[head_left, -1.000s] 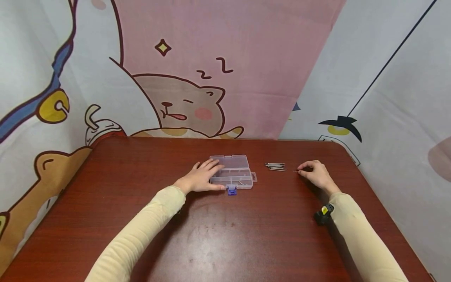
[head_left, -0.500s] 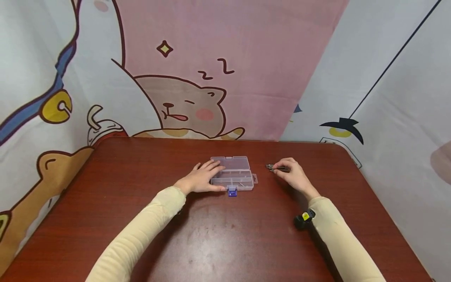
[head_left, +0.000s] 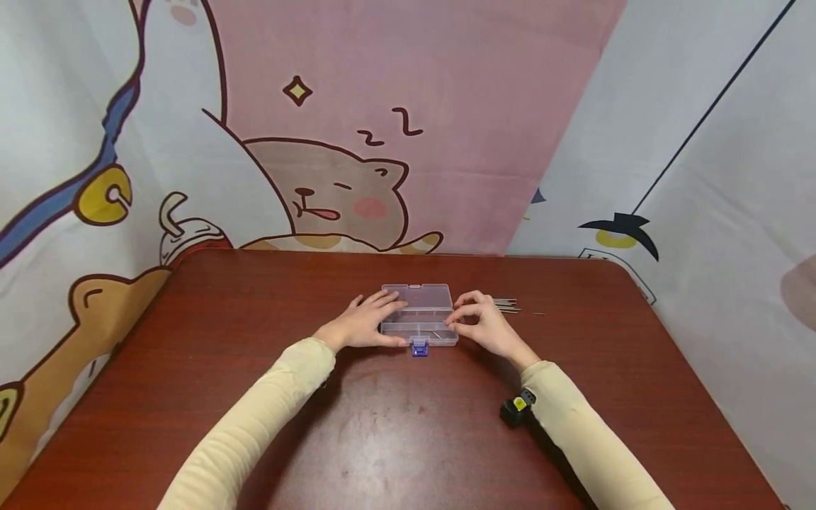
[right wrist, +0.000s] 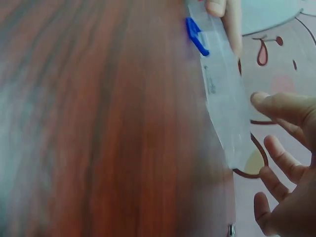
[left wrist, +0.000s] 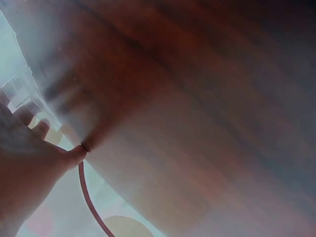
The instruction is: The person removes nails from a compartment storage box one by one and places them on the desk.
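A clear plastic compartment box (head_left: 426,296) stands with its lid raised and its blue clasp (head_left: 419,350) toward me. My left hand (head_left: 365,326) rests with spread fingers over the box's left side. One small nail (head_left: 436,335) lies in a front compartment. At the box's right edge is my right hand (head_left: 489,331). Its thumb and index tips pinch together; what they hold is too small to make out. In the right wrist view, the other fingers of my right hand (right wrist: 291,192) are spread apart.
Several metal nails (head_left: 506,305) lie in a bunch behind my right hand, partly hidden. A single thin pin (head_left: 538,313) lies farther right. All this is on a brown wooden table (head_left: 395,425), with a printed cloth (head_left: 478,142) hanging behind it.
My right hand has travelled left from beside the thin pin, past the bunch of nails, to the box's right edge. The left hand has stayed on the box.
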`<state>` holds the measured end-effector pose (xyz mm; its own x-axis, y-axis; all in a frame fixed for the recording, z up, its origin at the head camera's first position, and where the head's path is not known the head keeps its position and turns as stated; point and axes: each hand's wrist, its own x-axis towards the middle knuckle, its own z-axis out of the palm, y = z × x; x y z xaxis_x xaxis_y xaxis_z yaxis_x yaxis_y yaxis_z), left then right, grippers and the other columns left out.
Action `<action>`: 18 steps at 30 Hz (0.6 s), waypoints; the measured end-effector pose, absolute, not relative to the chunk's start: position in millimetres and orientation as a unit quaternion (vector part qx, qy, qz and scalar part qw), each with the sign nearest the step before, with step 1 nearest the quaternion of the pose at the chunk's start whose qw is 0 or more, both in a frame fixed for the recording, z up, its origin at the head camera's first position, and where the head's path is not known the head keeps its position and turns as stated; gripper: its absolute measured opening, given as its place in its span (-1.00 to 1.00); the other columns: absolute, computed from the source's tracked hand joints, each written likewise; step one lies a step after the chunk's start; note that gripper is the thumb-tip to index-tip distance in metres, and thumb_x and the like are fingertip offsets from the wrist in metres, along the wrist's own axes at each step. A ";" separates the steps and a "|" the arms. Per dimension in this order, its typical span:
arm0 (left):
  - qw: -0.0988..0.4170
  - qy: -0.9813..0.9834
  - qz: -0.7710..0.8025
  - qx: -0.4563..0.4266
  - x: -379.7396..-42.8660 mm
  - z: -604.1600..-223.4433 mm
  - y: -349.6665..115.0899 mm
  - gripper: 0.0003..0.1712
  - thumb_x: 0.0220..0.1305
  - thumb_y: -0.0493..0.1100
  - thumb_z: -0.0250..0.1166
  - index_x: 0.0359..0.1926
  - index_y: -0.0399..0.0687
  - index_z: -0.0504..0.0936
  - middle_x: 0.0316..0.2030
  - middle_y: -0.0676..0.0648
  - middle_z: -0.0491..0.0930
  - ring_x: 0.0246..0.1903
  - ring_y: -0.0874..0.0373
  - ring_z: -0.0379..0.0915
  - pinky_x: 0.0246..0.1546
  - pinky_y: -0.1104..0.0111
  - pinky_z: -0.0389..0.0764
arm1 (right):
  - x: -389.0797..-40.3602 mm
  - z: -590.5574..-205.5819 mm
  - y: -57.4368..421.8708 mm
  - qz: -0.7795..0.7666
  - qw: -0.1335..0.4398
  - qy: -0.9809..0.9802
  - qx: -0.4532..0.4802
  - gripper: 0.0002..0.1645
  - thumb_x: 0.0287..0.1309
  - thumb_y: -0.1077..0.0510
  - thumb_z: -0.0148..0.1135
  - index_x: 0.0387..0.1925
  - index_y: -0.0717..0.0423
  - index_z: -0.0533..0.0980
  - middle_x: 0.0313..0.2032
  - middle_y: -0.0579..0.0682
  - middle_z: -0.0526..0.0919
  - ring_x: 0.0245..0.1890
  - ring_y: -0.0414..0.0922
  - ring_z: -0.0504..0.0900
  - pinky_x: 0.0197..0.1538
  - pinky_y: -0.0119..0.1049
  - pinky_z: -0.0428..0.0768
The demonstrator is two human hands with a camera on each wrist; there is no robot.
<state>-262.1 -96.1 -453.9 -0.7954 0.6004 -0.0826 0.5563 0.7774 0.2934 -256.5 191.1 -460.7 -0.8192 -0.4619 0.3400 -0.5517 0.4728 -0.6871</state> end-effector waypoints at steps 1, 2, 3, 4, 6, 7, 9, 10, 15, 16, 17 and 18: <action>0.087 0.939 0.129 0.308 -262.1 -454.0 -95.9 -0.01 0.13 0.45 0.20 0.47 0.12 0.18 0.48 -0.09 0.00 0.46 -0.01 -0.23 0.30 -0.19 -0.10 | -255.6 -460.9 188.0 0.411 0.053 -0.861 0.296 -0.92 -0.01 0.30 0.46 -0.40 0.12 0.73 -0.10 0.18 0.50 -0.05 0.12 0.34 -0.03 0.01 0.26; 0.087 0.938 0.130 0.308 -262.1 -454.3 -95.7 -0.01 0.13 0.45 0.20 0.47 0.12 0.18 0.48 -0.09 0.00 0.46 -0.01 -0.23 0.30 -0.19 -0.10 | -255.1 -461.3 185.4 0.402 0.052 -0.865 0.295 -0.92 -0.02 0.29 0.47 -0.41 0.10 0.74 -0.10 0.16 0.50 -0.06 0.12 0.33 -0.04 0.02 0.25; 0.088 0.938 0.130 0.308 -262.1 -454.7 -95.6 -0.01 0.13 0.45 0.20 0.47 0.12 0.18 0.48 -0.09 0.00 0.46 -0.02 -0.23 0.30 -0.19 -0.09 | -254.7 -461.8 183.2 0.392 0.051 -0.871 0.292 -0.93 -0.03 0.27 0.48 -0.42 0.08 0.75 -0.09 0.14 0.50 -0.06 0.11 0.33 -0.05 0.03 0.25; 0.089 0.938 0.132 0.308 -262.0 -454.9 -95.5 -0.01 0.13 0.44 0.20 0.47 0.12 0.18 0.48 -0.10 0.01 0.46 -0.02 -0.23 0.29 -0.20 -0.09 | -254.3 -462.2 181.3 0.384 0.048 -0.876 0.288 -0.94 -0.03 0.24 0.49 -0.43 0.07 0.75 -0.08 0.11 0.50 -0.06 0.11 0.32 -0.06 0.04 0.24; 0.091 0.937 0.134 0.309 -261.8 -455.3 -95.4 -0.01 0.13 0.44 0.21 0.47 0.11 0.19 0.47 -0.10 0.01 0.46 -0.03 -0.22 0.29 -0.20 -0.09 | -253.8 -462.3 177.7 0.368 0.044 -0.885 0.281 -0.95 -0.05 0.21 0.51 -0.45 0.03 0.76 -0.07 0.08 0.51 -0.05 0.11 0.31 -0.07 0.07 0.21; 0.091 0.937 0.135 0.309 -261.8 -455.4 -95.4 -0.01 0.13 0.44 0.21 0.47 0.11 0.19 0.47 -0.10 0.01 0.46 -0.03 -0.22 0.29 -0.21 -0.09 | -254.0 -462.3 176.2 0.360 0.042 -0.889 0.279 -0.96 -0.05 0.20 0.51 -0.47 0.01 0.76 -0.06 0.07 0.51 -0.03 0.12 0.30 -0.07 0.09 0.19; 0.091 0.937 0.136 0.310 -262.1 -455.7 -95.4 0.00 0.13 0.44 0.21 0.47 0.10 0.19 0.47 -0.11 0.01 0.46 -0.04 -0.22 0.29 -0.21 -0.09 | -253.8 -461.0 173.3 0.344 0.041 -0.897 0.275 -0.96 -0.07 0.19 0.52 -0.50 -0.01 0.76 -0.05 0.06 0.51 0.00 0.14 0.29 -0.08 0.13 0.16; 0.090 0.937 0.137 0.310 -262.3 -455.6 -95.5 0.00 0.13 0.44 0.21 0.47 0.10 0.19 0.47 -0.11 0.02 0.46 -0.03 -0.22 0.29 -0.21 -0.10 | -253.9 -459.9 171.5 0.335 0.042 -0.901 0.273 -0.95 -0.08 0.18 0.53 -0.52 -0.03 0.76 -0.05 0.05 0.51 0.02 0.14 0.28 -0.08 0.14 0.15; 0.088 0.937 0.134 0.310 -263.0 -454.7 -96.4 0.00 0.13 0.45 0.20 0.47 0.11 0.19 0.47 -0.10 0.01 0.46 -0.02 -0.22 0.29 -0.20 -0.10 | -253.6 -455.8 164.7 0.301 0.038 -0.918 0.255 -0.93 -0.11 0.17 0.55 -0.56 -0.06 0.76 -0.03 0.03 0.50 0.04 0.14 0.28 -0.10 0.12 0.16; 0.088 0.937 0.133 0.310 -263.1 -454.6 -96.6 0.00 0.13 0.45 0.20 0.47 0.11 0.19 0.47 -0.09 0.01 0.46 -0.02 -0.22 0.29 -0.20 -0.10 | -253.6 -455.7 164.0 0.298 0.037 -0.920 0.252 -0.93 -0.12 0.17 0.56 -0.56 -0.06 0.76 -0.03 0.03 0.50 0.03 0.14 0.28 -0.10 0.12 0.16; 0.088 0.938 0.132 0.309 -263.2 -454.5 -96.8 0.00 0.13 0.46 0.19 0.47 0.12 0.19 0.47 -0.09 0.01 0.46 -0.01 -0.23 0.29 -0.20 -0.10 | -253.7 -455.5 163.3 0.297 0.035 -0.921 0.248 -0.93 -0.12 0.17 0.56 -0.56 -0.06 0.76 -0.01 0.04 0.50 0.03 0.14 0.29 -0.09 0.12 0.17; 0.087 0.938 0.130 0.309 -263.5 -454.7 -97.1 0.00 0.13 0.46 0.19 0.47 0.12 0.19 0.47 -0.09 0.01 0.46 -0.02 -0.22 0.29 -0.20 -0.09 | -254.1 -455.8 163.0 0.294 0.034 -0.923 0.246 -0.93 -0.12 0.16 0.56 -0.56 -0.07 0.76 0.00 0.04 0.50 0.02 0.14 0.29 -0.08 0.13 0.18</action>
